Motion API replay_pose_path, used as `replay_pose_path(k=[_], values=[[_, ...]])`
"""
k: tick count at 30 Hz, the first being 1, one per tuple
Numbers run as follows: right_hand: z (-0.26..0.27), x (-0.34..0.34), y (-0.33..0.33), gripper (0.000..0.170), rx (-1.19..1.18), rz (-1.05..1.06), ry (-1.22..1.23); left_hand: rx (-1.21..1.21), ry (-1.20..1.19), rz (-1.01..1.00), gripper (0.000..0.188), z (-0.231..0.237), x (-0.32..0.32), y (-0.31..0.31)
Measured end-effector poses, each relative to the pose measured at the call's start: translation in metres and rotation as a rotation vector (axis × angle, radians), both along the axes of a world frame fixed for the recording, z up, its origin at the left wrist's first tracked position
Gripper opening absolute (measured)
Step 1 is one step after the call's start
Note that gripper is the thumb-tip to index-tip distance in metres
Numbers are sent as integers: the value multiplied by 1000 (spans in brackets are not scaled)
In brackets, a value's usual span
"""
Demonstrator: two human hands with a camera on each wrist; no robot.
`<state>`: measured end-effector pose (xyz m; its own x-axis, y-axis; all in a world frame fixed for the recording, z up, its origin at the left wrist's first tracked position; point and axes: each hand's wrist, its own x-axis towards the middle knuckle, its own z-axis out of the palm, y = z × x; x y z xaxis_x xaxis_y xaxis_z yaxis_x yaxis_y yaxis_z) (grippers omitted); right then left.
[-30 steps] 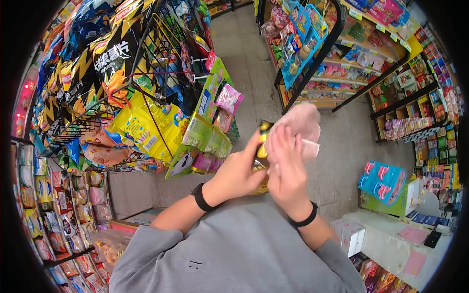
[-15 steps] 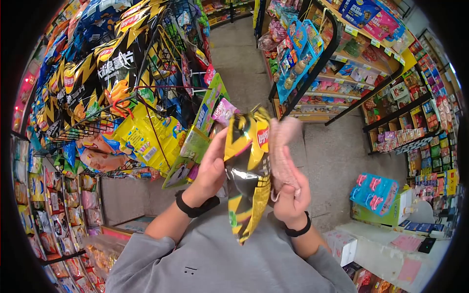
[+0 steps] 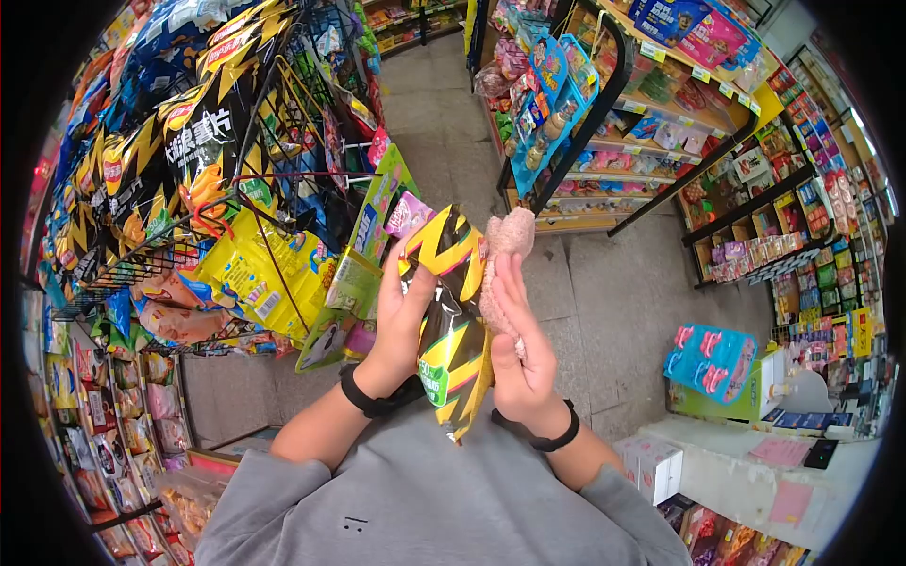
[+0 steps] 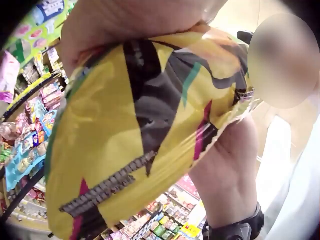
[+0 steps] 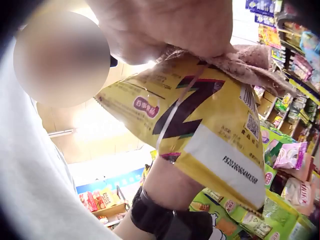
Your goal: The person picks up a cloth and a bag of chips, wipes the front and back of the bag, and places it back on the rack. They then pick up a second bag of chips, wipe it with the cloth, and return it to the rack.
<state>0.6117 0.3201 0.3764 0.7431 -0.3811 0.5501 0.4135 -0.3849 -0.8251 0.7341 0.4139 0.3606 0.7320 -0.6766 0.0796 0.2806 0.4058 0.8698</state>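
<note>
A black and yellow bag of chips (image 3: 451, 335) is held up in front of the grey shirt, long side upright and slightly tilted. My left hand (image 3: 394, 325) grips its left side, thumb across the front. On its right edge, my right hand (image 3: 527, 354) holds a fuzzy pink cloth (image 3: 508, 241) against the bag, fingers pointing up. The right wrist view shows the yellow back of the bag (image 5: 200, 135), with the cloth (image 5: 245, 67) pressed along its upper edge. In the left wrist view the bag (image 4: 110, 145) hides most of the left fingers.
To the left stands a wire rack (image 3: 160, 274) packed with chip bags, a green hanging card (image 3: 363, 236) of small packs on its side. Snack shelves (image 3: 651, 141) line the right. A white counter (image 3: 736, 462) stands at lower right beside a blue pack (image 3: 711, 363).
The bag has come up into full view and turned its front toward the head camera. The right hand with the cloth has moved from over the bag to its right edge.
</note>
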Motion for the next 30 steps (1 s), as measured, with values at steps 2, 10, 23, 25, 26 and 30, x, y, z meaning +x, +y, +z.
replay_pose_path(k=[2, 10, 23, 25, 26, 30], values=[[0, -5, 0, 43, -24, -13, 4, -74, 41, 52, 50, 1, 2, -7], [0, -28, 18, 49, -144, 53, 47, -154, 129, 27, 46, 7, 16, -23], [12, -21, 7, 47, -119, -63, 61, -186, 97, 39, 41, 24, 12, -37], [14, -28, 13, 48, -120, -39, 81, -239, 206, -34, 40, 33, 15, -39], [12, -33, 15, 48, -98, -7, 94, -200, 191, -46, 43, 36, 16, -41], [-1, -52, 19, 44, 226, 169, 28, -120, 71, 104, 43, 36, 28, -48]])
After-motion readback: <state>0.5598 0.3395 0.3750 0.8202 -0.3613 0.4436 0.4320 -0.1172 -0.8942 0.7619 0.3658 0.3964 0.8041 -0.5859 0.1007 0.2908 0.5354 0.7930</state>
